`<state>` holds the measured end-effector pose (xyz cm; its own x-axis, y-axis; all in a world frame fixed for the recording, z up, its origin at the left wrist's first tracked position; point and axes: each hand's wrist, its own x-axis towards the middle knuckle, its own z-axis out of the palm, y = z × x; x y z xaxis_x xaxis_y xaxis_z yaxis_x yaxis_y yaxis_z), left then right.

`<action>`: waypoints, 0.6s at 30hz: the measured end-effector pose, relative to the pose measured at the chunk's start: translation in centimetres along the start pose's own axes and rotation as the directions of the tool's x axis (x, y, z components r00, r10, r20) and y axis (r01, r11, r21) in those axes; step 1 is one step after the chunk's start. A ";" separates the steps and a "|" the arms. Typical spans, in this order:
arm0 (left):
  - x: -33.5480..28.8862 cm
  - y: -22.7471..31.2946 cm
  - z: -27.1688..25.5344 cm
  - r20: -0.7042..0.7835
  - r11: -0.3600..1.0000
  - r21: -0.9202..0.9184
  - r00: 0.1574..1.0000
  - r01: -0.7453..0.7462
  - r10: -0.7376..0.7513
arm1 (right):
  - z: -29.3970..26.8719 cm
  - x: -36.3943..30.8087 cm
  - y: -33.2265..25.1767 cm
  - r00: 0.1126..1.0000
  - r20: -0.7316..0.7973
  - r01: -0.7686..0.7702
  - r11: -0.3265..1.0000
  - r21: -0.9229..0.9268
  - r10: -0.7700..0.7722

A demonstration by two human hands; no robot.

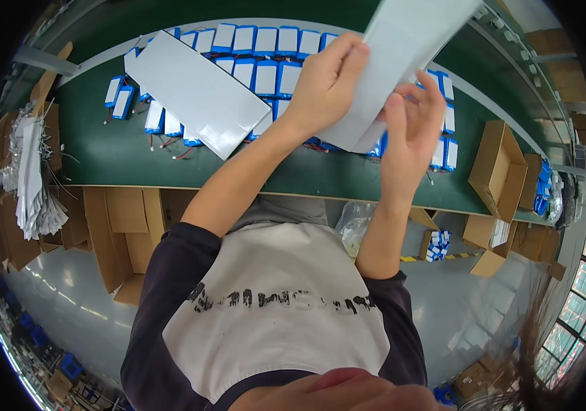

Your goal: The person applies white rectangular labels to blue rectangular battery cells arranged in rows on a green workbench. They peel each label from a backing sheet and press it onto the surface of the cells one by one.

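Observation:
My left hand (330,85) is closed on the left edge of a long white sheet (409,41), which is held tilted above the bench; whether it is one sheet or a thin stack I cannot tell. At its right edge my right hand (413,133) has its fingers curled, thumb and fingertips pinching the sheet. A second glossy white sheet (197,92) lies slanting to the left, on top of rows of battery packs (265,79). The packs are blue with white faces, some with thin red wires. The held sheet hides part of the rows.
Two loose battery packs (122,101) lie at the left of the green bench (238,164). An open cardboard box (498,168) stands at its right end. White strips (30,178) hang at the left. Below are a tall carton (125,233) and a small box of blue-white packs (437,245).

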<state>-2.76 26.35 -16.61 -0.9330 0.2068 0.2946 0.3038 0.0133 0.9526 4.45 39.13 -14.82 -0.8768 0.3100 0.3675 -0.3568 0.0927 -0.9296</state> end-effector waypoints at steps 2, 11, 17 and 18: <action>-0.2 -0.4 0.0 0.112 0.977 -0.212 0.991 -0.041 0.066 | 0.5 0.3 0.0 0.998 0.030 -0.056 0.991 0.120 0.053; -0.4 -1.2 1.0 0.217 0.978 -0.208 0.976 0.030 0.017 | -1.0 0.3 1.1 0.925 0.320 -0.363 0.738 0.570 0.208; 0.2 -1.9 0.6 0.198 0.995 -0.073 0.977 -0.062 0.075 | -2.5 -0.4 0.7 0.834 0.488 -0.517 0.673 0.528 0.258; 0.2 -2.0 0.7 0.197 0.996 -0.063 0.977 -0.070 0.081 | -2.6 -0.5 0.8 0.841 0.484 -0.500 0.694 0.518 0.244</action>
<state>-3.44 27.02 -18.45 -0.8491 0.3958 0.3500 0.3551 -0.0629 0.9327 5.40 41.48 -15.81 -0.9799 -0.1748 0.0967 0.0234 -0.5811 -0.8135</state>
